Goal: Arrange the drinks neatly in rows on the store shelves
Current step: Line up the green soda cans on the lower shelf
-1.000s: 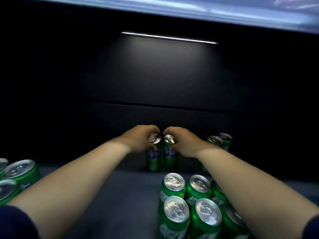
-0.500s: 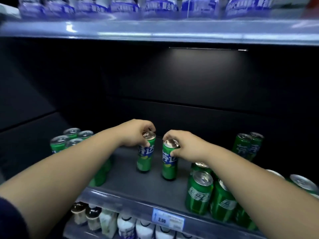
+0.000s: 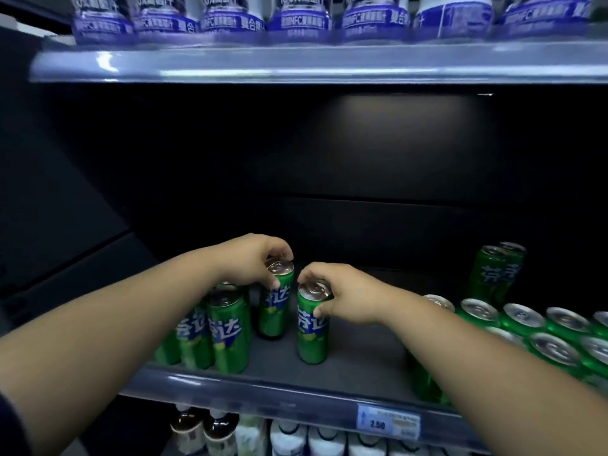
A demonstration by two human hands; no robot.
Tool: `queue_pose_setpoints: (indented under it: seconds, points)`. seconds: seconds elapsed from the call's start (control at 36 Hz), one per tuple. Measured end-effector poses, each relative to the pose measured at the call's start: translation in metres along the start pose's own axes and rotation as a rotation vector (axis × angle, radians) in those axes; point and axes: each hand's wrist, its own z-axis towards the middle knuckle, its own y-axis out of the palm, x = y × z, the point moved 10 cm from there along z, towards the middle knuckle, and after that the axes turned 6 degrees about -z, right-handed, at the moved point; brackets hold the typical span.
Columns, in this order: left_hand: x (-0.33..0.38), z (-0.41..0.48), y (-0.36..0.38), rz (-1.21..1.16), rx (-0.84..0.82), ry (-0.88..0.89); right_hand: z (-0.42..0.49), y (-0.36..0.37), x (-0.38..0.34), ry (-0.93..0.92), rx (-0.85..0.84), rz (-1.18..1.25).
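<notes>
Both hands pinch drink cans by their top rims: the left hand [image 3: 253, 263] curls fingers and thumb round the lid of the rear can [image 3: 274, 311], and the right hand [image 3: 345, 292] does the same on the front can [image 3: 312, 337]. Both green cans are upright over the middle shelf [image 3: 263, 391], near each other but apart, the front can closer to the shelf lip.

Just left of the rear can stands a tight left cluster [image 3: 227, 334] of matching cans reaching the front edge. To the right, a right block [image 3: 526, 327] of cans sits in rows, with two back cans [image 3: 496, 274] behind it. Bare shelf floor shows between the front can and the right block.

A price tag [image 3: 388, 421] is fixed to the lip. Purple-labelled bottles [image 3: 230, 24] line the shelf above, and dark-capped and white bottles [image 3: 296, 439] stand below.
</notes>
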Motion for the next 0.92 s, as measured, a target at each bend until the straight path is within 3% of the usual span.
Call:
queue_pose_setpoints:
  seconds: [0.42, 0.58, 0.92]
  points:
    - [-0.034, -0.002, 0.013, -0.125, -0.112, 0.105, -0.01, 0.017, -0.026, 0.089, 0.1, 0.069]
    - [-0.047, -0.002, 0.015, -0.267, -0.024, 0.119, -0.008, 0.026, -0.03, 0.144, 0.153, 0.139]
    - [-0.047, 0.002, 0.015, -0.235, 0.025, 0.128, -0.003, 0.041, -0.034, 0.165, 0.328, 0.152]
